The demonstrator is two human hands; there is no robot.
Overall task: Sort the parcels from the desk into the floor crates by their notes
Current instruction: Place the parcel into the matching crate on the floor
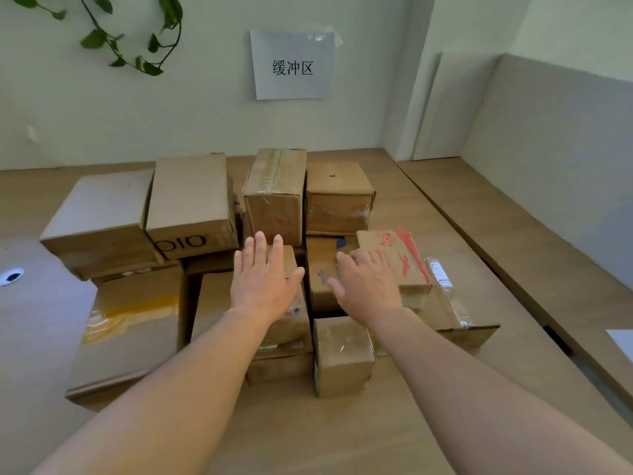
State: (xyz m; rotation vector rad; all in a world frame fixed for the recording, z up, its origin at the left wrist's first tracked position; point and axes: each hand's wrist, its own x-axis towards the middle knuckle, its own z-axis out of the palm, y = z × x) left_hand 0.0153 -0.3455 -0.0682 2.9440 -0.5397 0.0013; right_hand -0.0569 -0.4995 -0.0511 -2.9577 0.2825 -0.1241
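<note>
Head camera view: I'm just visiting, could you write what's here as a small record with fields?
Place: wooden desk against a pale wall
Parcels: about a dozen brown cardboard parcels, packed close, some stacked
Left hand: fingers straight, over a small middle parcel
Right hand: fingers spread, at the red-printed parcel
Contact: cannot tell whether either hand touches
Wall: paper sign, trailing plant
Floor crates: not in view

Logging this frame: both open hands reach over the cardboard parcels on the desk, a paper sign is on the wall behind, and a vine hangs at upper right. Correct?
One slip: the head view shows the vine at upper left. The left hand, right hand, parcels and paper sign are as you said.
</note>
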